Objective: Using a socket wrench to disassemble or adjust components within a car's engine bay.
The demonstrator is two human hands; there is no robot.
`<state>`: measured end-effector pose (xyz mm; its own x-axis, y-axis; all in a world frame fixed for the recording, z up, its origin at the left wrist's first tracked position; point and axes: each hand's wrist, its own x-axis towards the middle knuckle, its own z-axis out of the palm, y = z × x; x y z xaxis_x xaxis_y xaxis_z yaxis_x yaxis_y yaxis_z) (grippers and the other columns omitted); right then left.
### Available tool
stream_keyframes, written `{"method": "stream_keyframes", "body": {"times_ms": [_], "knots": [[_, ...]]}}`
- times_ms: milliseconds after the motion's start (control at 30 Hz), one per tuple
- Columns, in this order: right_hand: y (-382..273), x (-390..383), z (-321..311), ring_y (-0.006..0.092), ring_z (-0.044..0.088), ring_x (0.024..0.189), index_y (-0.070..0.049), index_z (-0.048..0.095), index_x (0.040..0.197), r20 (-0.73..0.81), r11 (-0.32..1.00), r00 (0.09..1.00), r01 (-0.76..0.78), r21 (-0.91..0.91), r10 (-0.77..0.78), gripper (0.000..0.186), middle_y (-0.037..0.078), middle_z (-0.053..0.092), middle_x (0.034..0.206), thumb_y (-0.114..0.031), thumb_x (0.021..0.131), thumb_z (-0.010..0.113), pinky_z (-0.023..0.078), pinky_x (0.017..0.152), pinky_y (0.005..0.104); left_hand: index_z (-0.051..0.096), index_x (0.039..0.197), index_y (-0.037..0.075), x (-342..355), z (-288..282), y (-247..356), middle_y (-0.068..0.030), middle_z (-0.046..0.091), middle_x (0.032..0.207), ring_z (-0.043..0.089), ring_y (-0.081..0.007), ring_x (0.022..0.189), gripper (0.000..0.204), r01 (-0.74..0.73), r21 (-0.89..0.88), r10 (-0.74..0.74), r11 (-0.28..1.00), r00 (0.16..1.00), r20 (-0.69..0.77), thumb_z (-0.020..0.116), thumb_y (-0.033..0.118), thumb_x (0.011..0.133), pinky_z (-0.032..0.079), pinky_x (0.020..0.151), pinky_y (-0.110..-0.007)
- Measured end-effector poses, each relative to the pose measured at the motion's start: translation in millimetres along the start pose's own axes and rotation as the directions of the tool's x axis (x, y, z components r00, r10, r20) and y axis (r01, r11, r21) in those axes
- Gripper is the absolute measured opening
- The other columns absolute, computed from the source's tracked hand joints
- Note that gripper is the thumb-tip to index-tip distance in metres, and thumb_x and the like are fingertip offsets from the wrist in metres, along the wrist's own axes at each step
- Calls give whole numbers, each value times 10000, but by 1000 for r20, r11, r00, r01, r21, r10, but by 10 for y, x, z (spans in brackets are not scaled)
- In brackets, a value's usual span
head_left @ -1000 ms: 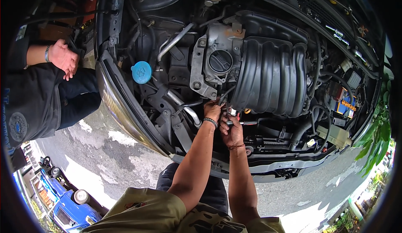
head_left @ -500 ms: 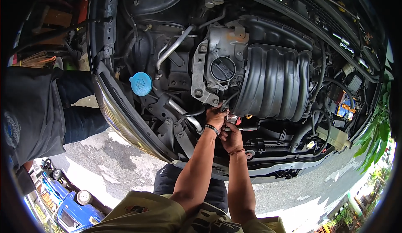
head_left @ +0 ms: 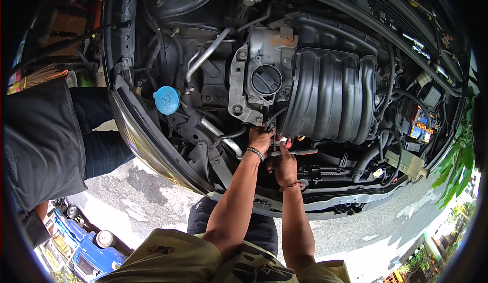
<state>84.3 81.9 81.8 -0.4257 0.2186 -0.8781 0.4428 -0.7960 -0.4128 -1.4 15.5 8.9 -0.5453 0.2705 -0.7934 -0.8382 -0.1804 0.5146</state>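
In the open engine bay, my left hand [head_left: 260,140] has its fingers closed on a small dark part [head_left: 270,126] just below the grey metal engine cover [head_left: 272,44] with its black filler cap [head_left: 266,79]. My right hand [head_left: 284,167] is just below and right of it, index finger raised and the other fingers curled at a grey bar-like piece with a red tip [head_left: 305,152]; what those fingers grip is hidden. The ribbed black intake manifold [head_left: 330,95] lies right of both hands, with a small red and white piece [head_left: 286,142] at its lower edge.
A co-worker in dark clothes [head_left: 40,140] stands at the left beside the headlamp [head_left: 145,151]. Also in view are a blue reservoir cap [head_left: 166,100], a battery [head_left: 421,128], a bumper edge [head_left: 269,206], leaves [head_left: 452,166] and a blue truck [head_left: 96,257] on the pavement.
The co-worker's raised hand has dropped out of sight. My hands stay at the same spot, the right one slightly lower with its index finger straighter and more of the bar showing.
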Motion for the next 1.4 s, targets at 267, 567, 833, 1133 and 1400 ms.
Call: {"method": "stream_keyframes", "body": {"times_ms": [267,567,833,1133,1400], "knots": [[40,-14,49,341,634,550,0,608,1033,56,536,806,441,-720,-589,432,151,611,590,-421,984,527,466,525,443,707,831,-43,-203,20,76,-96,726,785,671,-110,664,132,-58,650,63,758,998,16,691,87,849,547,622,-257],[0,-155,-45,437,641,712,-54,631,1067,300,39,766,390,-920,-568,253,236,667,827,-272,972,542,495,640,500,652,914,-87,-370,115,224,-125,713,867,717,-197,755,202,139,142,-154,980,983,99,592,102,954,553,649,-259],[-74,-200,2,443,630,714,21,635,949,138,306,840,337,-890,-524,343,229,642,687,-304,982,531,482,626,501,707,830,-51,-415,0,98,-124,721,765,677,-181,662,328,-114,728,195,676,980,-28,750,274,829,521,632,-310],[-67,-221,47,480,605,753,14,653,932,147,245,756,380,-892,-638,381,273,633,756,-335,987,511,464,688,533,715,857,37,-288,-83,-6,-140,708,822,676,-334,769,304,-493,841,441,224,821,364,598,308,929,521,674,-378],[-64,-266,89,474,598,781,47,655,899,123,279,794,347,-895,-595,423,280,622,756,-344,985,518,452,672,507,683,804,-71,-348,-13,-106,-133,727,797,694,-174,696,313,-201,361,190,911,979,66,621,206,935,513,641,-294]]}}
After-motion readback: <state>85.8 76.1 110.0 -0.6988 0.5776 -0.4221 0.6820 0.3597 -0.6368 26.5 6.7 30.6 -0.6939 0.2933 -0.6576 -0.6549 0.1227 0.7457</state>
